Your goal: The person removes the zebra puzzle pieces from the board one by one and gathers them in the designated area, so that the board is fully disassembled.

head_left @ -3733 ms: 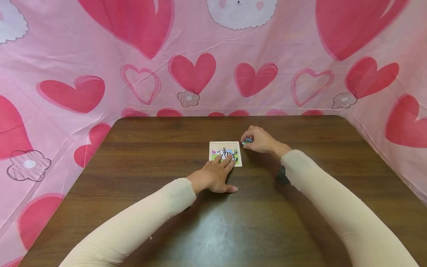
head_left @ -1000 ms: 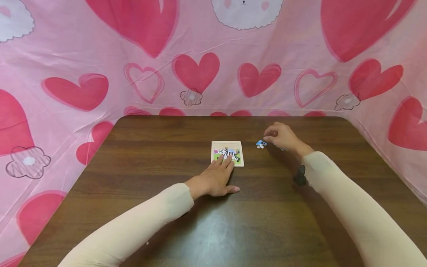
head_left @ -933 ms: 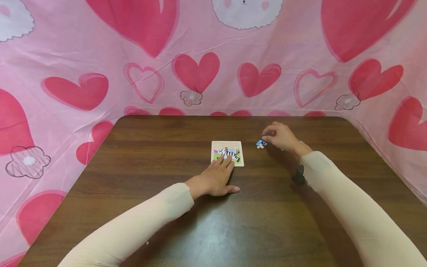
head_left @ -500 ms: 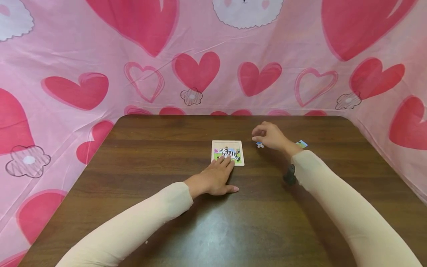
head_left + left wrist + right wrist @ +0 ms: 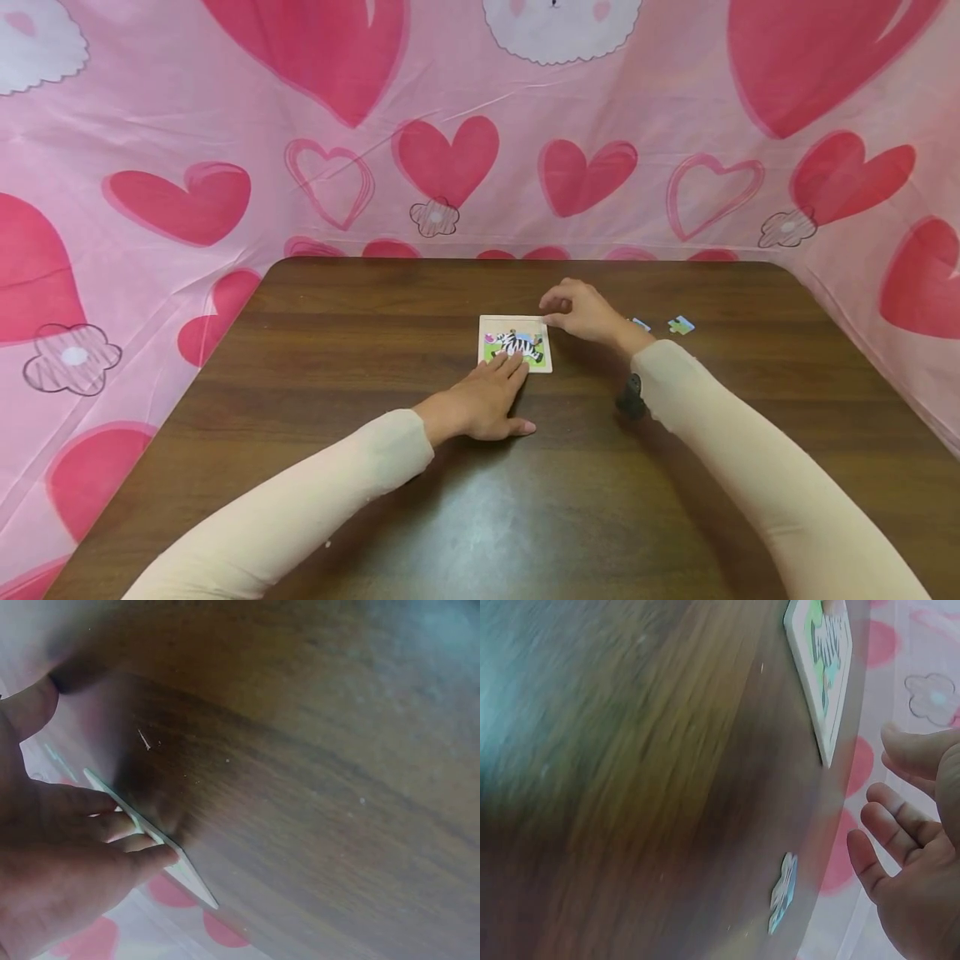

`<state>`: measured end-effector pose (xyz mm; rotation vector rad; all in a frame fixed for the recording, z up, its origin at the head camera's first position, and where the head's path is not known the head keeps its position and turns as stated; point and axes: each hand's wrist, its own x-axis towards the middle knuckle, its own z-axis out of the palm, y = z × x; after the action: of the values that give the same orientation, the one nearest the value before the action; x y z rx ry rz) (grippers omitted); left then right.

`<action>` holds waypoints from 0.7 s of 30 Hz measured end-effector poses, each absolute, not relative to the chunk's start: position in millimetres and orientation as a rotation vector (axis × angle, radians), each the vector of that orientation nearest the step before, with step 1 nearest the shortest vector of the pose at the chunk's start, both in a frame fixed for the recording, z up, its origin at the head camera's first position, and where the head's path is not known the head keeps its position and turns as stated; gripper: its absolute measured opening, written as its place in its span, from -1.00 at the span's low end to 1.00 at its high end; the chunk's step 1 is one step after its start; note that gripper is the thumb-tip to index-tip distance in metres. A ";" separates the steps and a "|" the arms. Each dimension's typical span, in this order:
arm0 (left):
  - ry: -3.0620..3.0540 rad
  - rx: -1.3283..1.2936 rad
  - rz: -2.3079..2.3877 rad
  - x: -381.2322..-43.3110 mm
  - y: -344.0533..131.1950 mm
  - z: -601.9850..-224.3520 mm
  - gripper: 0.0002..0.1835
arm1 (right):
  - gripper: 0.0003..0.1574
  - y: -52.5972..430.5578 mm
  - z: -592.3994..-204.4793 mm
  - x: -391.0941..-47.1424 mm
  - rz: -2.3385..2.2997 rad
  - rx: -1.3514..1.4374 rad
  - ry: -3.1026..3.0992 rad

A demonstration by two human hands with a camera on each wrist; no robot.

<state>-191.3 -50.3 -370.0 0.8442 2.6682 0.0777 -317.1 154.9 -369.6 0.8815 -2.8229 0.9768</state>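
Wood grain runs across a dark, round-cornered surface [image 5: 390, 358], its far edge backed by pink heart-print cloth [image 5: 247, 92], as a left hand [image 5: 486, 408] lies flattened, grip spread, fingertips over the near side of a square, pale-rimmed zebra puzzle tray [image 5: 498, 325] near the middle. A right hand [image 5: 585, 312] hovers at the tray's far right corner, grip slightly apart, fingers loosely bent, dark wristband [image 5: 632, 396] behind; farther right lie knobbed, printed puzzle pieces [image 5: 681, 325], one partly hidden.
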 end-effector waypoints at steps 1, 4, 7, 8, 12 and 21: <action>2.673 0.847 0.073 -191.4 -50.5 -370.2 -0.03 | -0.76 152.4 -369.6 -316.9 0.975 0.895 -2.819; 2.676 0.864 0.050 -192.0 -50.9 -370.2 -0.04 | -0.75 145.7 -370.1 -317.0 0.966 0.918 -2.812; 2.675 0.881 0.038 -192.4 -51.0 -369.6 -0.04 | -0.75 140.1 -371.1 -317.2 0.959 0.941 -2.804; 2.671 0.883 0.036 -192.4 -51.1 -369.4 -0.04 | -0.75 138.2 -371.5 -317.2 0.960 0.949 -2.804; 2.672 0.890 0.034 -192.9 -51.7 -370.2 -0.04 | -0.74 130.9 -373.4 -316.9 0.976 0.986 -2.804; 2.682 0.906 0.046 -192.4 -55.0 -370.9 -0.05 | -0.75 113.0 -374.5 -315.1 1.076 0.989 -2.845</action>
<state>-192.4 -55.0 -370.9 0.9056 2.6821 0.0462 -315.1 113.0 -374.5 0.9891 -2.8450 1.0762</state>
